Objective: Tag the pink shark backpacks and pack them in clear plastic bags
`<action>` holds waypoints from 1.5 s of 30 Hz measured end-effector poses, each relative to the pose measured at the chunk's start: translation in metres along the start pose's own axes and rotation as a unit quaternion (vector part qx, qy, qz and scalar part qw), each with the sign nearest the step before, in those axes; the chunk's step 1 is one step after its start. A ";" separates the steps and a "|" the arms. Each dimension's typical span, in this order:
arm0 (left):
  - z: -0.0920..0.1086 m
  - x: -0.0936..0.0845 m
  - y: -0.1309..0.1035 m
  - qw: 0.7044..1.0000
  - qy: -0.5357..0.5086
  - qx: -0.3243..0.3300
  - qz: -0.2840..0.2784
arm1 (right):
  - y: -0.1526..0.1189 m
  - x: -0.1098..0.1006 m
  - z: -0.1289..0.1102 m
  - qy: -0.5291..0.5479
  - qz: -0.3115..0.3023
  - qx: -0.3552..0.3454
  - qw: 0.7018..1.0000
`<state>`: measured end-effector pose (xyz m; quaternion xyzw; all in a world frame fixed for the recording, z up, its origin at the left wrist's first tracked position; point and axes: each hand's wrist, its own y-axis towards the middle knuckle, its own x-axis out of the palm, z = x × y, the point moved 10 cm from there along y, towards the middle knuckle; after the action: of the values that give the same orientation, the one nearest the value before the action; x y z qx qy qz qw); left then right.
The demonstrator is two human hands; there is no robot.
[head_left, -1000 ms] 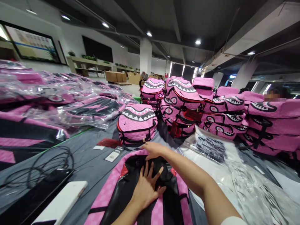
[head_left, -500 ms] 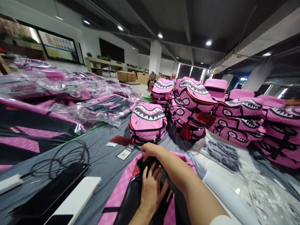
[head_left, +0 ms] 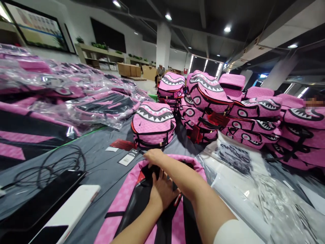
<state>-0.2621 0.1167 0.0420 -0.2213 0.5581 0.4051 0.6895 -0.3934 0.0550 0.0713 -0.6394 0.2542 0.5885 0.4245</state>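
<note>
A pink checked backpack (head_left: pixel 116 198) lies in front of me, its black lining showing. My left hand (head_left: pixel 162 189) rests on that dark surface with its fingers stretched forward and apart; some fingertips are hidden under my right forearm. Crossing over it, my right hand (head_left: pixel 154 156) has its fingers curled round the backpack's far top edge, near a red patch of lining. Just beyond the edge stands another pink backpack (head_left: pixel 153 123) with a shark-mouth print. A black-and-white hang tag (head_left: pixel 127 158) is on the grey cloth left of my right hand.
Stacked pink backpacks (head_left: pixel 203 98) stand at the back right. Plastic-wrapped backpacks (head_left: pixel 101 105) cover the left. Near me on the left are a white power bank (head_left: pixel 68 213), a black device (head_left: pixel 43 200) and coiled cable (head_left: pixel 63 162). Clear plastic bags (head_left: pixel 254 193) lie right.
My left hand has slid forward, further under my right forearm. My right hand stays at the backpack's top edge. The whole view has shifted slightly.
</note>
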 end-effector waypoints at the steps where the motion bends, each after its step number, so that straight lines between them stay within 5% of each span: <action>1: -0.001 -0.002 0.003 1.000 0.007 -0.004 0.002 | 0.003 -0.003 0.006 0.005 -0.002 0.006 1.000; 9: -0.003 -0.004 0.005 1.000 0.015 -0.010 -0.010 | 0.016 0.003 0.041 0.046 -0.028 0.063 0.997; 16: -0.011 0.012 0.025 0.997 0.026 0.043 -0.058 | 0.011 -0.002 0.028 0.043 0.033 0.072 0.996; 20: -0.010 0.009 0.028 0.998 0.016 0.051 -0.045 | -0.034 -0.017 0.009 0.031 0.109 0.089 0.990; 24: -0.013 0.008 0.026 1.000 -0.015 0.022 -0.013 | -0.118 -0.015 -0.010 0.053 0.160 0.132 0.977; 28: -0.024 -0.003 0.040 0.997 -0.064 -0.034 0.027 | -0.205 0.024 -0.046 0.140 0.184 0.169 0.958; 33: -0.030 -0.030 0.055 0.988 -0.142 -0.059 0.028 | -0.218 0.076 -0.051 0.169 0.140 0.216 0.951; 35: -0.019 -0.042 0.033 0.985 -0.169 -0.022 0.005 | -0.209 0.077 -0.038 0.161 0.163 0.225 0.947; 38: 0.013 -0.058 -0.037 0.971 -0.212 0.086 -0.066 | -0.200 0.080 -0.027 0.150 0.184 0.219 0.947; 41: 0.062 -0.068 -0.119 0.916 -0.229 0.298 -0.140 | -0.201 0.079 -0.029 0.140 0.230 0.207 0.941; 45: 0.088 -0.065 -0.161 0.862 -0.107 0.495 0.038 | -0.205 0.074 -0.021 0.152 0.300 0.214 0.917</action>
<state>-0.0833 0.0704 0.1042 0.2147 0.6157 0.1226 0.7482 -0.2004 0.1548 0.0483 -0.5090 0.6151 0.5156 0.3110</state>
